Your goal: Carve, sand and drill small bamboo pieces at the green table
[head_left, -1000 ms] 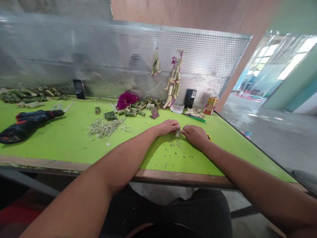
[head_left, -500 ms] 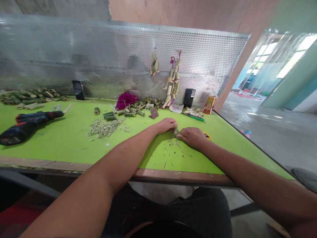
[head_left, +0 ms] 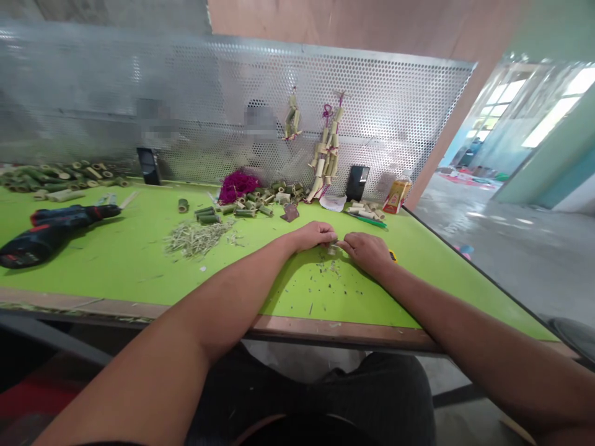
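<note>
My left hand (head_left: 316, 235) is closed, with its thumb and fingers pinched on a small pale bamboo piece (head_left: 331, 249) that is mostly hidden. Close beside it, my right hand (head_left: 368, 249) is also closed, its fingertips meeting the left ones at the piece. A thin edge shows between the hands, but I cannot make out what the right hand grips. Small bamboo shavings (head_left: 329, 267) and dark crumbs lie scattered on the green tabletop (head_left: 279, 300) just below. A yellow and black object (head_left: 393, 255) peeks out behind the right hand.
Bamboo sticks (head_left: 198, 238), green bamboo tubes (head_left: 253, 207) and purple string (head_left: 238, 186) lie left of centre. A cordless drill (head_left: 56, 229) rests farther left. Along the back stand two phones (head_left: 357, 183) and a bottle (head_left: 397, 193); strung bamboo figures (head_left: 328, 148) hang on perforated metal.
My right hand has shifted slightly up, its fingertips now higher against the left hand's. The bamboo piece has tipped and shows less. The camera view has moved a little.
</note>
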A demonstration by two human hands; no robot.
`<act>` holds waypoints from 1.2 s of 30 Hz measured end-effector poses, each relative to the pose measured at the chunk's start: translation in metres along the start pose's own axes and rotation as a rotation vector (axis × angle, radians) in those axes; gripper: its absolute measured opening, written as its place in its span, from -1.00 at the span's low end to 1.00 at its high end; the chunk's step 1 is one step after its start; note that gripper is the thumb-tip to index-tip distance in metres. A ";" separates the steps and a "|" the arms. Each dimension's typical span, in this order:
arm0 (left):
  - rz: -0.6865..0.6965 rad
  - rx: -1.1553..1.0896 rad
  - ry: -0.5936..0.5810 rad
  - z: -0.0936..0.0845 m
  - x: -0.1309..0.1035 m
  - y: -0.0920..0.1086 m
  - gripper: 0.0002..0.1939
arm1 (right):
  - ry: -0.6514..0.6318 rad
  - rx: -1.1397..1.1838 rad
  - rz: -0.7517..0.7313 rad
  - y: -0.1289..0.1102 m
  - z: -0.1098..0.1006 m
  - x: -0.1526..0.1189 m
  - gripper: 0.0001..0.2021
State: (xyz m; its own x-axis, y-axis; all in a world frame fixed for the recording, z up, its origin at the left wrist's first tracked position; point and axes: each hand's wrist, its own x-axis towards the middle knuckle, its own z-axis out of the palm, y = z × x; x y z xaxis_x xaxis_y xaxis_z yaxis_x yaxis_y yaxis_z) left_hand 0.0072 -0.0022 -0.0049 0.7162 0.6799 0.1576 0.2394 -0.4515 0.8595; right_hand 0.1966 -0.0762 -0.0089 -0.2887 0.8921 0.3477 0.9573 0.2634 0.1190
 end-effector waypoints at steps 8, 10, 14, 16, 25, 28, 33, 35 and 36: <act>-0.035 -0.019 0.021 0.001 -0.002 0.002 -0.64 | -0.117 -0.068 0.005 -0.002 -0.005 0.002 -0.50; -0.033 -0.028 0.024 0.001 -0.003 0.004 -0.65 | -0.151 -0.084 -0.010 -0.002 -0.006 0.006 -0.50; -0.043 -0.029 0.047 0.001 -0.004 0.006 -0.66 | -0.168 -0.094 -0.043 -0.003 -0.008 0.012 -0.51; -0.053 -0.014 0.061 0.002 -0.004 0.005 -0.66 | -0.148 -0.089 -0.047 -0.004 -0.007 0.012 -0.51; -0.015 0.037 0.083 0.004 0.001 -0.002 -0.66 | -0.068 -0.105 -0.025 -0.007 -0.001 0.004 -0.49; -0.027 0.027 0.088 0.004 0.002 -0.003 -0.69 | -0.108 -0.109 -0.065 -0.010 -0.003 0.005 -0.47; -0.049 0.015 0.116 0.003 0.003 -0.004 -0.72 | -0.141 -0.095 -0.200 -0.015 -0.004 0.002 -0.46; -0.041 0.021 0.102 0.003 0.003 -0.004 -0.71 | -0.086 -0.075 -0.136 -0.013 -0.003 0.001 -0.49; -0.036 0.022 0.095 0.003 0.003 -0.004 -0.70 | -0.057 -0.068 -0.097 -0.011 -0.002 0.000 -0.50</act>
State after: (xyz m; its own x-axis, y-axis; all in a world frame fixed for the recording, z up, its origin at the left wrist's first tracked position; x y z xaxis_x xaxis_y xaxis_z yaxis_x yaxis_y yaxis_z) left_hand 0.0097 -0.0001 -0.0093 0.6417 0.7471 0.1731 0.2789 -0.4376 0.8548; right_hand 0.1859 -0.0794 -0.0081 -0.3765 0.8835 0.2788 0.9213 0.3255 0.2128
